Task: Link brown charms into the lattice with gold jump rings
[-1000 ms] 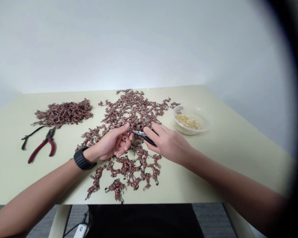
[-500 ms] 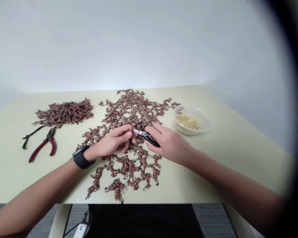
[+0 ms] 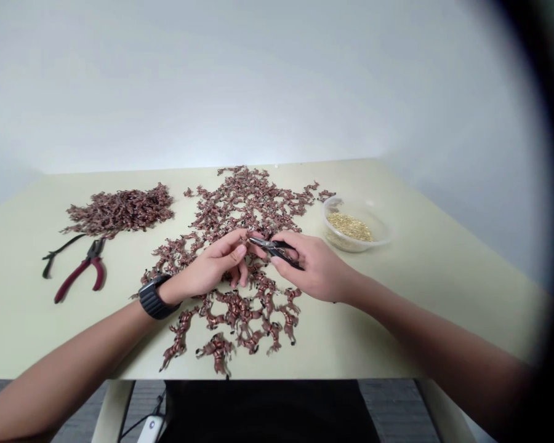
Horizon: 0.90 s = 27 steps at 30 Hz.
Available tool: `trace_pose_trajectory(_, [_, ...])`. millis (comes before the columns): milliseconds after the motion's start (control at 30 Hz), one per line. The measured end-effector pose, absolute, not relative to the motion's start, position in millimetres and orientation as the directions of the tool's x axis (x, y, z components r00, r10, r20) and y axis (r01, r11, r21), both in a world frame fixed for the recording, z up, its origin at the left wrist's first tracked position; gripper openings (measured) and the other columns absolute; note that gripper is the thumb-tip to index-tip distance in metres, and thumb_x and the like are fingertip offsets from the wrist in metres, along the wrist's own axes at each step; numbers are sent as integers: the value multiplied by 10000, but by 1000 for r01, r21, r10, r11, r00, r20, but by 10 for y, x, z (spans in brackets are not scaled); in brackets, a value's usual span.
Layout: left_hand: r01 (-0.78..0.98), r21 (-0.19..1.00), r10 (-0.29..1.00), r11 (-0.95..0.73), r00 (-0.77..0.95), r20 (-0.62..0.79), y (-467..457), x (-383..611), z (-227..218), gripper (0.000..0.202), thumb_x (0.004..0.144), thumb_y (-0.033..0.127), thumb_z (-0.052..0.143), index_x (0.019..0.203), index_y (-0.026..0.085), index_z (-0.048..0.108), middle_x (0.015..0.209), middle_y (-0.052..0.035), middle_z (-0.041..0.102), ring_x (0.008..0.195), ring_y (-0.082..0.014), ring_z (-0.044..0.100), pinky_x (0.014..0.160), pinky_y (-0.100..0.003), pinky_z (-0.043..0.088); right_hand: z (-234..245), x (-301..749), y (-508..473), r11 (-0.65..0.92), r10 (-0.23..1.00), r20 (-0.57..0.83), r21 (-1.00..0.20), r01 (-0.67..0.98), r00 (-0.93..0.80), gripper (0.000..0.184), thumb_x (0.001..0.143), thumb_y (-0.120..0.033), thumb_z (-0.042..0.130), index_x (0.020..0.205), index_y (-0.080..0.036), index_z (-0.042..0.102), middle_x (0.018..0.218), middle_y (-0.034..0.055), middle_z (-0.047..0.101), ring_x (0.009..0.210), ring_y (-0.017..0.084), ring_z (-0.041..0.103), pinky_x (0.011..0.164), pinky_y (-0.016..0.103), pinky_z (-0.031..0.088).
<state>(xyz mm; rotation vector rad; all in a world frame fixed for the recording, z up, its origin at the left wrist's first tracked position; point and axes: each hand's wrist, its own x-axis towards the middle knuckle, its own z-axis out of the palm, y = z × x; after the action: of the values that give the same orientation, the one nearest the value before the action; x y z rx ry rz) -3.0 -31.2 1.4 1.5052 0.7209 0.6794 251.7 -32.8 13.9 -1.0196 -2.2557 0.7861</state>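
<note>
Checking the feed now: I can't read a word or number anywhere, not on the small pliers (image 3: 277,251), red pliers (image 3: 79,272), tub (image 3: 356,237) or watch (image 3: 152,298).

Right now the right hand (image 3: 316,266) grips slim black-handled steel pliers (image 3: 277,249), tips just beside the left hand (image 3: 212,264), over a sprawl of twisted copper-brown wire pieces (image 3: 240,209) on the pale cream worktop (image 3: 37,332); red-handled pliers (image 3: 74,280) lie left, a clear plastic tub (image 3: 378,231) of gold bits right.

pale table (image 3: 443,295) with coppery twisted pieces (image 3: 244,209), red-handled pliers (image 3: 76,277), clear plastic bowl (image 3: 379,229)
</note>
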Motion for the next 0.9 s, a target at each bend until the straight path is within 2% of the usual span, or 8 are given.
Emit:
trace_pose_trajectory(300, [35, 999, 780, -23, 625, -4, -325, -13, 31, 470, 1085, 394, 441, 1498, 172, 426, 736, -30, 687, 630, -128, 656, 572, -216, 537, 122, 2540, -333, 451, 810, 131, -762, 464, -572, 227, 999, -417, 535, 1092, -231, 627, 736, -32, 473, 620, 123, 403, 582, 270, 324])
trace_pose_trajectory(500, [26, 999, 777, -29, 630, 6, -319, -10, 38, 462, 1084, 391, 442, 1490, 172, 429, 738, -28, 684, 620, -128, 657, 575, -220, 544, 121, 2539, -331, 419, 799, 96, -798, 434, -594, 240, 1011, -420, 519, 1125, -240, 629, 784, -23, 527, 625, 120, 412, 583, 276, 331])
trace_pose_trajectory(600, [66, 996, 777, -58, 629, 3, -329, -20, 15, 461, 1087, 398, 426, 1493, 180, 412, 750, -27, 682, 620, -132, 659, 573, -226, 537, 121, 2535, -322, 353, 807, 58, -845, 401, -588, 260, 1005, -437, 532, 1133, -237, 636, 811, -13, 544, 621, 115, 411, 565, 270, 327])
trace_pose_trajectory(667, [133, 981, 792, -138, 610, 28, -334, -41, -7, 445, 1091, 390, 413, 1488, 190, 415, 740, -19, 674, 620, -136, 659, 580, -231, 529, 129, 2538, -312, 213, 808, -29, -917, 337, -589, 286, 998, -475, 542, 1110, -229, 634, 790, -18, 505, 594, 102, 373, 523, 250, 304])
trace_pose_trajectory(733, [239, 928, 807, -284, 582, 97, -329, -75, -27, 419, 1091, 365, 413, 1474, 196, 443, 751, -19, 672, 627, -138, 655, 602, -243, 530, 149, 2545, -302, -44, 750, -177, -975, 219, -637, 311, 994, -506, 541, 1075, -217, 619, 744, -40, 399, 562, 88, 275, 471, 220, 239])
trace_pose_trajectory(833, [392, 734, 764, -554, 589, 263, -296, -138, -41, 382, 1077, 300, 435, 1437, 197, 509, 955, -74, 709, 689, -136, 650, 672, -273, 542, 195, 2559, -289, -437, 537, -341, -895, 91, -772, 313, 999, -499, 520, 1028, -196, 595, 741, -55, 265, 574, 94, 123, 436, 200, 120])
trace_pose_trajectory(900, [431, 599, 706, -674, 614, 352, -271, -165, -41, 362, 1069, 261, 431, 1406, 201, 547, 1183, -121, 684, 733, -129, 643, 716, -290, 546, 218, 2562, -285, -557, 440, -369, -827, 74, -818, 313, 994, -487, 515, 1012, -184, 589, 752, -52, 259, 590, 101, 95, 436, 203, 91])
